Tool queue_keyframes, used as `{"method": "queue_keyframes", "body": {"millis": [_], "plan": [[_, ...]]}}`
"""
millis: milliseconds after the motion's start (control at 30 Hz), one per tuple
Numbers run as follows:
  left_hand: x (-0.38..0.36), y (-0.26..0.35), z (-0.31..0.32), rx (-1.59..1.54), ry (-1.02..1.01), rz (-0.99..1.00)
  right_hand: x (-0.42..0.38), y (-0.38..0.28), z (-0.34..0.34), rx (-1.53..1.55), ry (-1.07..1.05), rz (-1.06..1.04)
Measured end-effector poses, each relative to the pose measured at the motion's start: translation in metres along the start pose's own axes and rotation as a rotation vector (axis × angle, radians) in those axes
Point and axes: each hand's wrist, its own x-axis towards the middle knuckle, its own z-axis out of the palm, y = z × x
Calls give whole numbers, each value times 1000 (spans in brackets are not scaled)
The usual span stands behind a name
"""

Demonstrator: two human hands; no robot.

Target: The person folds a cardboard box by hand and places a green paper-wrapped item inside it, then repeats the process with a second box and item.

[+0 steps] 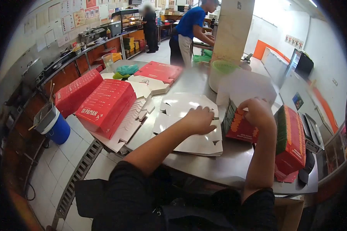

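A stack of flat white cardboard box blanks (204,143) lies on the steel table in front of me. My left hand (199,120) rests on top of the stack, palm down with its fingers stretched out. To the right, my right hand (257,111) has its fingers curled above a bundle of folded red boxes (241,130). Behind those fingers is a pale cardboard sheet (247,87), smeared by motion. The hand seems to grip its lower edge, though the fingertips are partly hidden.
Bundles of red boxes stand at left (108,106) and right (291,142). A green basket (223,66) and a teal cloth (126,69) are farther back. A concrete pillar (233,30) rises behind the table. A co-worker (191,21) in blue bends over another counter. A blue bucket (58,129) stands on the floor.
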Motion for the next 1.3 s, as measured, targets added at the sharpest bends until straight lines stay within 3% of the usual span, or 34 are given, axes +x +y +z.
{"method": "queue_keyframes", "body": {"millis": [100, 167, 233, 367, 500, 600, 733, 833, 1000, 1133, 1300], "plan": [[-66, 1, 16, 171, 36, -15, -10, 1, -16, 176, 25, -48], [-96, -7, 22, 39, -127, -53, -15, 1, -21, 345, 85, -72], [-109, -31, 43, -99, -89, 30, -15, 8, -20, 487, 184, -91], [-121, -53, 55, -302, -19, 96, -31, 5, -40, 515, 263, -149], [-131, -56, 41, -558, -16, -17, -57, -1, -62, 551, 330, -153], [-138, -66, 30, -582, -35, -124, -69, 5, -68, 551, 392, -206], [-154, -44, 21, -181, 21, 94, -82, 9, -78, 614, 444, -289], [-164, -38, 18, -321, 41, 16, -88, 17, -87, 655, 432, -349], [-171, -58, 6, -396, 1, -178, -92, 35, -85, 667, 646, -330], [-172, -50, -1, -446, 62, -124, -100, 40, -93, 698, 696, -217], [-170, -26, -17, 1, 92, -32, -102, 42, -94, 752, 786, -180]]}}
